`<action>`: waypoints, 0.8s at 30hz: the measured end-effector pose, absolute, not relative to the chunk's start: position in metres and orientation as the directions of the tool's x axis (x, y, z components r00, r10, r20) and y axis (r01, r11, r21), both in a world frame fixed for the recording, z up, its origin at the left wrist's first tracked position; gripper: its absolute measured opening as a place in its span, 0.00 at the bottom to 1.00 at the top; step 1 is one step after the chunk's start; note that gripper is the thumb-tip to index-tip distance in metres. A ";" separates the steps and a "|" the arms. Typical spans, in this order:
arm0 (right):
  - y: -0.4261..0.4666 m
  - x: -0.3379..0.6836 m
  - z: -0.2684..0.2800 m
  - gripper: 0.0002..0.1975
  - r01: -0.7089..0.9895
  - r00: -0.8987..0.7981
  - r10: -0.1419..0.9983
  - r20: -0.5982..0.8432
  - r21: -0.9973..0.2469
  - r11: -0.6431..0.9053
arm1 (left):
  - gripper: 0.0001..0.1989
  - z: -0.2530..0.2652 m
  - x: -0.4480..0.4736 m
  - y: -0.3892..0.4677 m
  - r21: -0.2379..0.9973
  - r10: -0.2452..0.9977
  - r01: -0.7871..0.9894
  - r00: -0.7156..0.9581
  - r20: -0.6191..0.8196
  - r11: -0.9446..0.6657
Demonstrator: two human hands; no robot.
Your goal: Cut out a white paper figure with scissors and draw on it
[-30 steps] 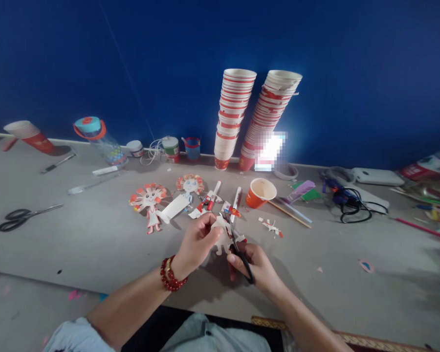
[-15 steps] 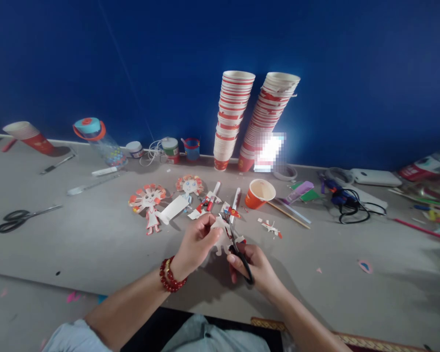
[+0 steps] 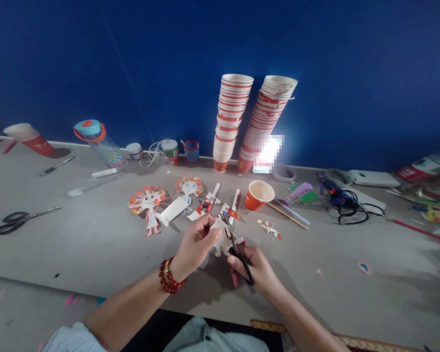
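My left hand (image 3: 200, 242) pinches a white paper cutout (image 3: 218, 247) between thumb and fingers; part of the cutout is hidden by the thumb. Black-handled scissors (image 3: 246, 270) are in my right hand (image 3: 254, 264), their blades lying along the cutout's right edge. Just beyond my hands are patterned paper scraps (image 3: 230, 210) and two white markers, one with a red cap (image 3: 209, 205). To the left lie two paper dolls, the nearer one (image 3: 152, 220) in a white dress with a red-and-white fringed head, the other (image 3: 189, 187) partly under a white paper strip (image 3: 173, 210).
Two tall stacks of paper cups (image 3: 227, 122) stand at the blue wall. An orange paper cup (image 3: 259, 195) stands beyond my right hand. Another pair of scissors (image 3: 18, 221) lies far left, near a water bottle (image 3: 99, 144). A glue gun (image 3: 339, 193) with a black cord is at right.
The view has shifted very slightly. Both hands, the cutout and the scissors keep nearly the same position, with no clear change in the grip.
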State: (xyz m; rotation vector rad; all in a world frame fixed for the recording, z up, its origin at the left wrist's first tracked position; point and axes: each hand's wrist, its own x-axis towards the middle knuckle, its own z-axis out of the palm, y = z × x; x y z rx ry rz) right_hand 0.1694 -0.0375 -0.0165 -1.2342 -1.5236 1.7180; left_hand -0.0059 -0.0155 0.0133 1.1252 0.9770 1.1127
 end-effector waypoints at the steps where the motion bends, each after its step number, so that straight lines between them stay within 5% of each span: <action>1: -0.037 0.170 -0.017 0.29 0.181 -0.445 0.849 -0.286 -0.957 -0.227 | 0.11 0.013 -0.006 -0.015 0.984 0.982 -0.164 0.186 -0.032 0.064; 24: -0.033 0.175 -0.008 0.31 0.276 -0.460 0.830 -0.316 -0.939 -0.205 | 0.09 0.015 -0.011 -0.012 0.988 0.972 -0.140 0.234 -0.035 0.069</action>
